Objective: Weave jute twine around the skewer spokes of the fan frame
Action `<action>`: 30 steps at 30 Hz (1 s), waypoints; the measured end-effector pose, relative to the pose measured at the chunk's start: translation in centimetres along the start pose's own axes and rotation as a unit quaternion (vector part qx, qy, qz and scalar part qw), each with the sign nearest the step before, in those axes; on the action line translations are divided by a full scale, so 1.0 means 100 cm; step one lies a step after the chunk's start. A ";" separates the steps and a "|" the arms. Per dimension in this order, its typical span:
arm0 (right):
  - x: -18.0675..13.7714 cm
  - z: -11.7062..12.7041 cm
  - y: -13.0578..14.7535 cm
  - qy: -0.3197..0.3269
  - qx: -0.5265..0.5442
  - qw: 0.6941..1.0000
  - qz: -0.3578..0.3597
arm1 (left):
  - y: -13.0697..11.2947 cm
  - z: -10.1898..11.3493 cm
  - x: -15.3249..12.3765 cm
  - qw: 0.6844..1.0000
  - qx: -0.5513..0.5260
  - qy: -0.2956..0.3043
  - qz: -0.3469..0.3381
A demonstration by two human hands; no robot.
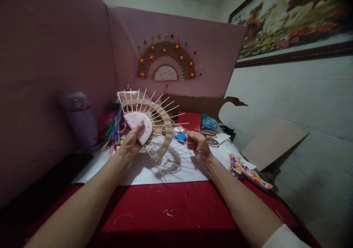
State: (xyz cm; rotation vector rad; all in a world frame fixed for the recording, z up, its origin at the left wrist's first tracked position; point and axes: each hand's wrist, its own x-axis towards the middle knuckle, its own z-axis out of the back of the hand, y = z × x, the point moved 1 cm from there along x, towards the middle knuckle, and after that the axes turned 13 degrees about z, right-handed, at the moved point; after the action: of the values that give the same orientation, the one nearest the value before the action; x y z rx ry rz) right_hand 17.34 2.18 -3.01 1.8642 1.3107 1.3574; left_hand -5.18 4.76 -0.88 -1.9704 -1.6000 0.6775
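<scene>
My left hand (pixel 133 140) grips a half-round woven stick fan (pixel 165 120) by its pink-dotted white centre, the thumb pressed on the front. Thin wooden sticks radiate from that centre, and a band of brown twine is woven through them. Off the fan's right side, my right hand (pixel 198 144) is closed in a pinch close to the stick ends. What lies between its fingertips is too small to tell. Scissors (pixel 209 133) with ringed handles and a small blue item (pixel 181 137) lie just beyond this hand.
A finished-looking fan with red flowers (pixel 164 50) hangs on the pink board. A purple bottle (pixel 80 121) and colourful pipe cleaners (pixel 115 127) stand left. Blue yarn (pixel 209 122), a red sheet (pixel 189 121) and a flower-print glue gun (pixel 249 172) sit right, over the red-covered table (pixel 165 207).
</scene>
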 end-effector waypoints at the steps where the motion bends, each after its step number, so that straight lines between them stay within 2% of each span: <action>1: 0.000 0.000 0.000 0.004 -0.019 1.000 0.013 | 0.000 0.000 0.001 1.000 -0.002 -0.006 -0.001; 7: -0.003 -0.002 0.004 -0.016 -0.169 0.973 0.156 | 0.000 0.000 0.001 1.000 0.003 -0.006 0.004; 12: 0.000 0.001 0.008 -0.049 -0.173 0.963 0.202 | -0.001 -0.005 -0.003 1.000 0.019 -0.020 0.011; 16: 0.004 0.006 0.007 -0.049 -0.129 0.974 0.177 | -0.002 -0.007 -0.004 0.999 0.026 -0.009 0.021; 19: 0.006 0.007 0.004 -0.040 -0.078 0.989 0.123 | -0.003 -0.007 -0.005 0.999 0.024 -0.004 0.031; 23: 0.006 0.005 -0.001 -0.012 -0.037 0.997 0.059 | -0.005 -0.009 -0.009 0.999 0.015 -0.025 0.042; 26: 0.006 0.003 -0.007 0.012 -0.035 0.999 0.029 | -0.006 -0.011 -0.011 0.998 0.010 -0.032 0.050; 30: 0.006 0.001 -0.017 0.045 -0.076 0.996 0.011 | -0.003 -0.012 -0.011 0.998 0.013 -0.008 0.061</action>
State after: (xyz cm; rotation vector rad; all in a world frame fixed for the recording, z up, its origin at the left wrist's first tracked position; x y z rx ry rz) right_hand 16.81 3.47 -4.14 1.7391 1.1962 1.5238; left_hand -4.85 3.69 0.27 -2.0613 -1.4823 0.7598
